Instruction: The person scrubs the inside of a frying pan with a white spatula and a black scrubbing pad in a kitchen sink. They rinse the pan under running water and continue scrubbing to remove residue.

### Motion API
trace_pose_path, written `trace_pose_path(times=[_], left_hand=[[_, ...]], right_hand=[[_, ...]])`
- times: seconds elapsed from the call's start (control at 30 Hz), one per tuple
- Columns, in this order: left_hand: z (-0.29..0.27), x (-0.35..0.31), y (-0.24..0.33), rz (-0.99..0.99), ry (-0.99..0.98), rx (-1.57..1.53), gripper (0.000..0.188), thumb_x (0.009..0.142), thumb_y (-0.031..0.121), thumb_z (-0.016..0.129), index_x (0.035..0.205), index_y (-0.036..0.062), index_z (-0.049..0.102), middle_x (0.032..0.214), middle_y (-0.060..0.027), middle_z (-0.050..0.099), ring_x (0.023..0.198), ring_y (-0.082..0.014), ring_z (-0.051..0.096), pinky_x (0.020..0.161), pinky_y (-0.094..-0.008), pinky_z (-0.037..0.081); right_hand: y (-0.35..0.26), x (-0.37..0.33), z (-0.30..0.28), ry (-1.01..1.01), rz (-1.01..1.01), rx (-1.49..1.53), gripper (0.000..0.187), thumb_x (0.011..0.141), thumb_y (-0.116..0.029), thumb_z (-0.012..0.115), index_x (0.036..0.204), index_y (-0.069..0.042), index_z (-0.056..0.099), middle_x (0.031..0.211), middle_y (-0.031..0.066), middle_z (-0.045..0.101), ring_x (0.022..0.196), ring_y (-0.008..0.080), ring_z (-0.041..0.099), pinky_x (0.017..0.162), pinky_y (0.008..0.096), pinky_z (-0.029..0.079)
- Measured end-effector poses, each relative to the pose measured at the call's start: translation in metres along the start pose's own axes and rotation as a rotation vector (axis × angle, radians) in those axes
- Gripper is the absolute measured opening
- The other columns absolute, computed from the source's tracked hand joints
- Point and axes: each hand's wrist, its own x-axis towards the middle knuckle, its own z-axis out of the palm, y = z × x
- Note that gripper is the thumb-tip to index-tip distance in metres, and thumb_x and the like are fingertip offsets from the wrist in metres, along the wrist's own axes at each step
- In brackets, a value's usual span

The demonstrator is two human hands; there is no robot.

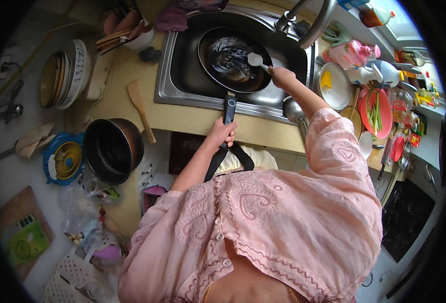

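Observation:
A dark frying pan (210, 65) lies tilted in the metal sink (180, 76), its inside wet and shiny. My left hand (222, 133) is wrapped round the black pan handle (230, 107), which reaches over the sink's front edge. In my right hand (282, 77) is a white utensil (255, 59) with a rounded head; I cannot tell whether it is a spoon or a brush. Its head is over the right part of the pan, at or just above the inside surface. My right fingers cover most of its grip.
A faucet (318, 25) arches over the sink's back right. On the counter left of the sink are a wooden spatula (139, 103) and a deep dark pot (132, 136). A ladle (294, 108), a white plate (340, 96) and a pink basket (382, 126) with green stalks stand right.

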Motion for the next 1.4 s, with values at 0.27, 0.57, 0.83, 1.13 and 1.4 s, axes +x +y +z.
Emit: trace_pose_path(times=[0.27, 0.57, 0.83, 1.13, 1.4], left_hand=[[-0.008, -0.002, 0.010, -0.106, -0.004, 0.034, 0.021, 0.085, 0.015, 0.055, 0.085, 0.0119, 0.033, 0.057, 0.0001, 0.041, 0.037, -0.0063, 0.035, 0.032, -0.0247, 0.034], [-0.013, 0.002, 0.014, -0.125, -0.006, 0.056, 0.021, 0.085, 0.015, 0.054, 0.087, 0.0117, 0.033, 0.057, 0.0000, 0.041, 0.037, -0.0064, 0.035, 0.032, -0.0255, 0.034], [-0.007, -0.002, 0.016, -0.079, 0.031, 0.056, 0.020, 0.086, 0.018, 0.056, 0.084, 0.0113, 0.036, 0.057, 0.0009, 0.042, 0.037, -0.0049, 0.035, 0.032, -0.0231, 0.032], [-0.007, -0.002, 0.017, -0.105, 0.042, 0.031, 0.020, 0.086, 0.019, 0.057, 0.085, 0.0111, 0.038, 0.057, 0.0010, 0.042, 0.037, -0.0047, 0.035, 0.033, -0.0225, 0.032], [-0.004, -0.005, 0.017, -0.096, 0.062, 0.018, 0.020, 0.086, 0.019, 0.057, 0.086, 0.0112, 0.039, 0.058, 0.0011, 0.042, 0.037, -0.0044, 0.034, 0.033, -0.0220, 0.030]], right_hand=[[-0.065, 0.070, 0.007, -0.020, -0.025, 0.990, 0.028, 0.084, -0.026, 0.051, 0.103, -0.006, 0.058, 0.069, 0.0133, 0.061, 0.053, 0.0213, 0.060, 0.048, 0.0342, 0.048], [-0.052, -0.009, -0.071, -0.808, -0.134, 1.255, 0.040, 0.089, -0.025, 0.052, 0.128, -0.024, 0.045, 0.056, -0.0034, 0.041, 0.040, 0.0017, 0.031, 0.034, 0.0150, 0.026], [0.017, -0.044, -0.105, -0.741, -0.182, 0.381, 0.032, 0.086, -0.033, 0.051, 0.116, -0.021, 0.054, 0.054, -0.0008, 0.037, 0.041, 0.0087, 0.035, 0.036, 0.0234, 0.029], [-0.065, 0.006, -0.021, -0.343, -0.161, 0.623, 0.029, 0.087, -0.036, 0.050, 0.111, -0.020, 0.056, 0.066, 0.0095, 0.054, 0.056, 0.0252, 0.054, 0.053, 0.0363, 0.045], [-0.022, 0.033, -0.015, -0.016, 0.050, 0.196, 0.032, 0.094, -0.029, 0.031, 0.109, -0.011, 0.053, 0.100, 0.0119, 0.061, 0.091, 0.0314, 0.060, 0.073, 0.0400, 0.049]])
